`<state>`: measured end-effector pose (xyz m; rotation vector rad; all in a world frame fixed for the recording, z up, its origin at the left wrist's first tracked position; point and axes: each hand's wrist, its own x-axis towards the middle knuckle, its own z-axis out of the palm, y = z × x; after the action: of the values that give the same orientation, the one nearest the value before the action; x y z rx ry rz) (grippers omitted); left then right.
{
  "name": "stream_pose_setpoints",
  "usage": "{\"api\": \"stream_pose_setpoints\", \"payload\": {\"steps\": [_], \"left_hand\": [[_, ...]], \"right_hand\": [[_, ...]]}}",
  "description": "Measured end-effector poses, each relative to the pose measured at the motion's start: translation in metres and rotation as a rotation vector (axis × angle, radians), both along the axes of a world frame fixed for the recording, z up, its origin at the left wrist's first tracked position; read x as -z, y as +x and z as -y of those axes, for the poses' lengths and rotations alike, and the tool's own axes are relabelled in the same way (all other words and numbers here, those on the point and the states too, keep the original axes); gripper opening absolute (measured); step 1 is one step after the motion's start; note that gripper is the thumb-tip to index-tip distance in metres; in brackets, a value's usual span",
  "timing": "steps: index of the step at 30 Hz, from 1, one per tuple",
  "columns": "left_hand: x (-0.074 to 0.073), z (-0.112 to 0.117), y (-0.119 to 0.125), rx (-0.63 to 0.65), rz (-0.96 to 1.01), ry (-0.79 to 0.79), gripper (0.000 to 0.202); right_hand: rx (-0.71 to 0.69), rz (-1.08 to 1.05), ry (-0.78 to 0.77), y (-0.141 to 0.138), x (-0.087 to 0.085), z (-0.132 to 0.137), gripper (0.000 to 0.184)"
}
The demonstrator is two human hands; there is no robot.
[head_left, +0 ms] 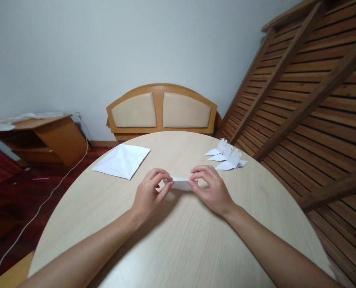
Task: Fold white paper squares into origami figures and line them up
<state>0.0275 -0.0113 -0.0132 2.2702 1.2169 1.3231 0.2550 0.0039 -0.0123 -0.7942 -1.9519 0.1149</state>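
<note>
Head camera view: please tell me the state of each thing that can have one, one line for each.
Left hand: pinching one end of the folded paper.
Right hand: pinching the other end.
Folded paper: folded into a small strip, held between both hands.
Large paper: opened out, creased, lying on the table.
Paper figures: folded, grouped close together.
Cord: loose, trailing along the floor.
Cabinet: open at the front.

A head-worn camera looks forward and down across a round table (184, 240), left hand (149, 192) and right hand (214, 189) near, headboard (159, 108) and wall (135, 44) beyond.
</note>
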Motion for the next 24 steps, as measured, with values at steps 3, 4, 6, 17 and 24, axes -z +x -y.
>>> {"api": "stream_pose_setpoints", "payload": {"steps": [3, 4, 6, 17, 24], "left_hand": [[0.004, 0.001, -0.001, 0.039, -0.139, 0.089, 0.012], [0.006, 0.001, -0.001, 0.047, -0.173, 0.116, 0.014], [0.008, 0.001, -0.001, 0.056, -0.221, 0.150, 0.016], [0.005, -0.002, -0.004, 0.038, -0.249, 0.106, 0.020], [0.004, -0.004, -0.006, -0.032, -0.077, -0.071, 0.018]], "right_hand": [[-0.053, 0.065, 0.005, -0.003, 0.001, 0.002, 0.003], [-0.067, 0.088, 0.000, -0.005, 0.001, 0.003, 0.003], [-0.085, 0.136, -0.008, -0.007, 0.002, 0.003, 0.002], [-0.042, 0.156, 0.004, 0.009, 0.005, -0.007, 0.010], [-0.005, 0.019, -0.042, 0.013, 0.004, -0.010, 0.009]]}}
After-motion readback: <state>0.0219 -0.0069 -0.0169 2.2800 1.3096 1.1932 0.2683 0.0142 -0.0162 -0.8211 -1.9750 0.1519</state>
